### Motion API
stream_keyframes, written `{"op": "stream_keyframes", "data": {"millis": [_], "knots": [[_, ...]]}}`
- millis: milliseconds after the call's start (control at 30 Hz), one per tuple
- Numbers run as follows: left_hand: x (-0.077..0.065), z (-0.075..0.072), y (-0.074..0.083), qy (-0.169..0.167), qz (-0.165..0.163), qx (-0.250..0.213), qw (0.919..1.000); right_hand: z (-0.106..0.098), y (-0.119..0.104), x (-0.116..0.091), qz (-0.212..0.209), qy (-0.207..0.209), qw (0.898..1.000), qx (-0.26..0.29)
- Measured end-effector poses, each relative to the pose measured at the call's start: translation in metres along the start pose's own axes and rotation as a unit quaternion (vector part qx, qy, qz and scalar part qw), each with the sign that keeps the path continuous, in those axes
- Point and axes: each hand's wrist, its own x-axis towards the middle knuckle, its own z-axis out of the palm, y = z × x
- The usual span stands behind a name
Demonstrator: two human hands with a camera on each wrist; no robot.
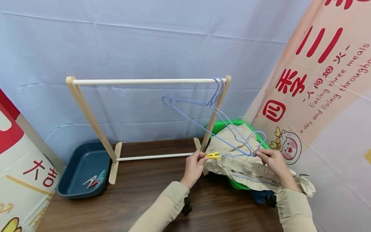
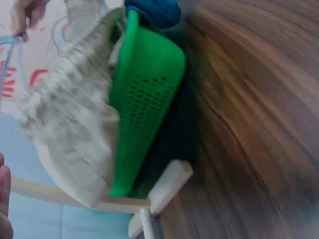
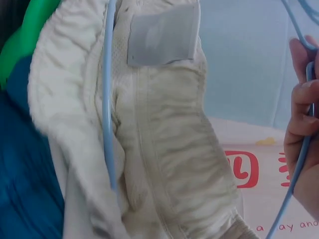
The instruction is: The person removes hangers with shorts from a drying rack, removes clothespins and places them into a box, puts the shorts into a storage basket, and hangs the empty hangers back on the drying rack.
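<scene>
Between thumb and fingers, my left hand (image 1: pixel 193 168) pinches a yellow clothespin (image 1: pixel 213 155) whose far end overlaps the gathered waistband of beige elastic-waist trousers (image 1: pixel 224 167). Farther right, my right hand (image 1: pixel 273 161) grips a blue wire hanger (image 1: pixel 262 137) just below its hook; the same hand (image 3: pixel 303 119) shows at the edge of the right wrist view. The hanger's lower bar (image 3: pixel 107 99) runs inside the waistband, beside a grey label (image 3: pixel 162 35). In the left wrist view only the fingertips (image 2: pixel 5 191) of my left hand show, and the clothespin is out of frame.
A green basket (image 1: pixel 240 122) stands under the trousers, with dark blue cloth (image 1: pixel 259 195) by its front. More blue hangers (image 1: pixel 213 96) hang at the right end of the wooden rack's white rod (image 1: pixel 139 82). A dark blue tub (image 1: pixel 76 170) at left holds several clothespins (image 1: pixel 95 180).
</scene>
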Motion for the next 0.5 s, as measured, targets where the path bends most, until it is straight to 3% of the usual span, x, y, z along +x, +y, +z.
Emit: {"op": "stream_keyframes", "data": {"millis": [167, 300, 500], "knots": [[0.003, -0.006, 0.001, 0.002, 0.0, 0.004, 1.0, 0.003, -0.003, 0.002, 0.019, 0.006, 0.999, -0.025], [0.004, -0.013, -0.002, 0.002, -0.009, 0.017, 0.9998, 0.002, -0.004, 0.002, 0.031, 0.001, 0.999, -0.012], [0.008, -0.025, -0.007, 0.007, 0.013, 0.028, 0.9995, 0.002, -0.001, 0.004, 0.036, -0.001, 0.999, -0.017]]}}
